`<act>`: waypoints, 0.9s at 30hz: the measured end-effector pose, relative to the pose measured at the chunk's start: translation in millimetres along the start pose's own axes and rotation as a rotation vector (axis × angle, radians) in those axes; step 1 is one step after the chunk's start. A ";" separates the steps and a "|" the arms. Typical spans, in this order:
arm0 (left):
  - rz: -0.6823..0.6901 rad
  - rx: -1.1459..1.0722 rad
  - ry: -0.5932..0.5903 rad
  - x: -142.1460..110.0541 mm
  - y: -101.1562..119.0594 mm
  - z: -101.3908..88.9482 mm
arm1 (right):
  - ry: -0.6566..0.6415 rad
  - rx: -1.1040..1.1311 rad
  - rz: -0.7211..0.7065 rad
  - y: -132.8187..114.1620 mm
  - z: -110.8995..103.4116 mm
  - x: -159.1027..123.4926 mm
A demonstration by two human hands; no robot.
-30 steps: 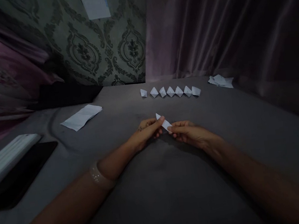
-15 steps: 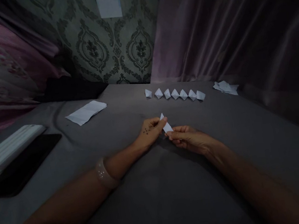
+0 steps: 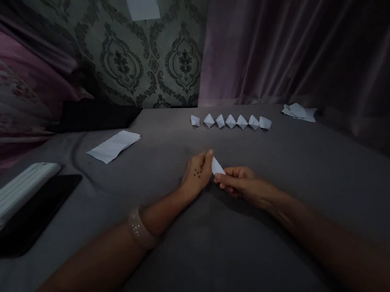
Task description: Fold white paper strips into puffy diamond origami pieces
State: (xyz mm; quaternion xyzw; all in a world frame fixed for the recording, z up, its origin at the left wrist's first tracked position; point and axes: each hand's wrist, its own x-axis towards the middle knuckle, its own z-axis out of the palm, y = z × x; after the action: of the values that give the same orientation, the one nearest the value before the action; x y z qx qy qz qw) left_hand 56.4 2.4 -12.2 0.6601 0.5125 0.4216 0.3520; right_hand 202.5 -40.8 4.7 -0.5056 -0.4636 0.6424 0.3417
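A small folded piece of white paper (image 3: pixel 217 166) is held between my two hands, just above the grey cloth surface (image 3: pixel 202 255). My left hand (image 3: pixel 198 170) is closed at its upper left end, thumb uppermost, and hides part of it. At the lower right end, my right hand (image 3: pixel 240 181) pinches the paper between thumb and fingers. Farther back stands a row of several folded white paper shapes (image 3: pixel 230 121), pointed and faceted.
Flat white paper sheets (image 3: pixel 114 146) lie at the left, and a loose pile of paper (image 3: pixel 299 112) at the right. A white ridged object (image 3: pixel 16 192) and a dark flat slab (image 3: pixel 35 217) sit far left. Behind are a black cloth (image 3: pixel 95 115), patterned wall and curtains (image 3: pixel 249 38).
My left thumb has shifted up toward the paper's tip, covering more of it. My right hand keeps its pinch with little movement. The view has tilted slightly.
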 end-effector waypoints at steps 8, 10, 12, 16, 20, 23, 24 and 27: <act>0.017 -0.066 -0.137 0.7 0.4 -3.4 | 0.036 0.037 -0.047 8.5 3.9 2.3; 0.025 -0.061 -0.113 0.2 0.6 -1.3 | 0.014 0.064 -0.048 8.5 4.4 2.2; 0.038 -0.027 -0.057 0.1 1.1 -0.2 | -0.004 0.091 -0.046 6.9 5.9 0.9; 0.063 -0.015 0.030 2.3 1.5 -2.6 | 0.021 0.045 -0.044 2.4 9.8 -2.4; -0.031 -0.156 -0.043 7.8 -1.6 -8.0 | 0.147 -0.188 -0.098 3.4 9.7 -3.2; -0.133 -0.316 -0.053 10.2 -2.5 -10.3 | 0.292 -0.444 -0.215 7.8 5.3 -3.2; -0.144 -0.376 -0.057 9.8 -1.7 -10.3 | 0.334 -0.528 -0.269 9.2 3.6 -3.5; -0.160 -0.536 -0.113 5.3 2.8 -7.3 | 0.417 -0.747 -0.428 12.1 0.3 -5.4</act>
State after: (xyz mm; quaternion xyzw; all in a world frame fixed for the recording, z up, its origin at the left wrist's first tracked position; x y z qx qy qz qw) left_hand 51.3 7.2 -5.7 0.5234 0.4129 0.4755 0.5740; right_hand 203.9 -49.8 -5.0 -0.6052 -0.6778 0.2318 0.3472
